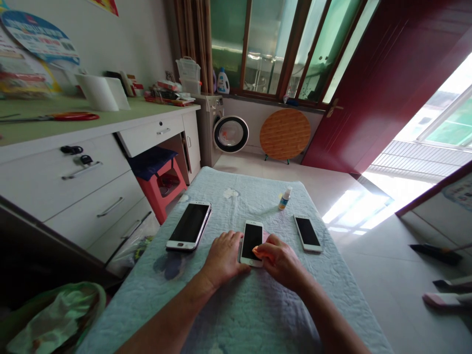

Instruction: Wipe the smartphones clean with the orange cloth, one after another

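A white smartphone (252, 237) with a dark screen lies flat on the cloth-covered table in front of me. My left hand (224, 253) grips its left side, the thumb at the bottom edge and the fingers along the side. Pinched in my right hand (282, 258) is a small orange cloth (259, 252), pressed on the lower right of the screen. To the left lies a larger white phone (190, 225), and to the right another white phone (308, 233). A small spray bottle (284, 198) stands upright behind them.
A pale blue quilted cover (236, 309) spreads over the table. At left are a drawer cabinet (84, 182), a red stool (158, 182) and a bin (98, 300) with a bag. Farther back stand a washing machine (210, 128) with its door open and a round folded tabletop (285, 133).
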The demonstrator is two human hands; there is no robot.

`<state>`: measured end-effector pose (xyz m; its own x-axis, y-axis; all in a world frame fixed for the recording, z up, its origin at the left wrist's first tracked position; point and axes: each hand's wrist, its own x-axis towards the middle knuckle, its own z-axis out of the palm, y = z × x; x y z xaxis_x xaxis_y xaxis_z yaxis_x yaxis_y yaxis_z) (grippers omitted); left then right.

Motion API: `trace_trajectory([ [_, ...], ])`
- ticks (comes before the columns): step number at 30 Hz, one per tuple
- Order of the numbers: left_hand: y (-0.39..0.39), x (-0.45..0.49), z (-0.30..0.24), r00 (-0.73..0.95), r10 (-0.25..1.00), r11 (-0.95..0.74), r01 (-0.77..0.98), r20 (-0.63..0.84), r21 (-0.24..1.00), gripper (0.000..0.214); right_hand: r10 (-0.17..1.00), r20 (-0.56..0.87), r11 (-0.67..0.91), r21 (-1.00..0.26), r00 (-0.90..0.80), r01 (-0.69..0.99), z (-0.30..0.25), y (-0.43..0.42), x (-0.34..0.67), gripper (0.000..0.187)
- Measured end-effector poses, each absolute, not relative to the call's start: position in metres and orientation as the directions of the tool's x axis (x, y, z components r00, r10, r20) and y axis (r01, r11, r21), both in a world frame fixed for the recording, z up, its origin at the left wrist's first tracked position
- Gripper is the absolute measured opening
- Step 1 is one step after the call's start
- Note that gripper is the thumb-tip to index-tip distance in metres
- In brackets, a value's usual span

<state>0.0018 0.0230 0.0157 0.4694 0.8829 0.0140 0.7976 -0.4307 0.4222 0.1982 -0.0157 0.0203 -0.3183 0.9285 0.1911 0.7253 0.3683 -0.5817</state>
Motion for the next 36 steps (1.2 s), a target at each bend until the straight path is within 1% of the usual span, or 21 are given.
trace_trajectory([
  [2, 0.023, 0.001, 0.014, 0.489, 0.872, -0.446, 0.774, 0.022, 0.450, 0.067, 0.919, 0.167, 0.386, -0.569, -0.358, 0.726, 0.024, -0.018, 0.199, 0.029],
  [7, 0.024, 0.002, 0.009, 0.497, 0.868, -0.433, 0.739, 0.016, 0.517, 0.051, 0.879, 0.176, 0.458, -0.573, -0.444, 0.680, 0.020, -0.020, 0.188, 0.028],
  [9, 0.025, 0.002, 0.008, 0.503, 0.864, -0.434, 0.735, 0.010, 0.521, 0.047, 0.869, 0.189, 0.477, -0.568, -0.458, 0.671, 0.018, -0.019, 0.181, 0.028],
  [13, 0.025, 0.000, 0.010, 0.541, 0.841, -0.469, 0.708, 0.023, 0.528, 0.049, 0.854, 0.221, 0.511, -0.522, -0.471, 0.683, 0.019, -0.017, 0.167, 0.022],
  [17, 0.025, -0.002, 0.016, 0.588, 0.809, -0.508, 0.692, 0.007, 0.513, 0.038, 0.843, 0.228, 0.532, -0.492, -0.488, 0.689, 0.022, -0.017, 0.164, 0.020],
  [19, 0.026, -0.004, 0.018, 0.603, 0.797, -0.525, 0.694, 0.000, 0.493, 0.035, 0.847, 0.216, 0.525, -0.486, -0.487, 0.698, 0.023, -0.017, 0.166, 0.020],
  [24, 0.028, -0.006, 0.018, 0.607, 0.794, -0.547, 0.707, 0.011, 0.447, 0.041, 0.869, 0.165, 0.482, -0.497, -0.467, 0.721, 0.027, -0.019, 0.182, 0.029],
  [27, 0.028, -0.007, 0.018, 0.606, 0.796, -0.550, 0.713, 0.015, 0.435, 0.043, 0.878, 0.146, 0.460, -0.518, -0.455, 0.721, 0.032, -0.019, 0.193, 0.030],
  [32, 0.028, -0.008, 0.019, 0.602, 0.799, -0.544, 0.712, 0.014, 0.443, 0.045, 0.911, 0.073, 0.376, -0.555, -0.406, 0.742, 0.033, -0.018, 0.205, 0.029],
  [36, 0.030, -0.008, 0.017, 0.623, 0.780, -0.576, 0.675, 0.063, 0.461, 0.046, 0.899, 0.113, 0.412, -0.546, -0.423, 0.729, 0.029, -0.018, 0.202, 0.026],
])
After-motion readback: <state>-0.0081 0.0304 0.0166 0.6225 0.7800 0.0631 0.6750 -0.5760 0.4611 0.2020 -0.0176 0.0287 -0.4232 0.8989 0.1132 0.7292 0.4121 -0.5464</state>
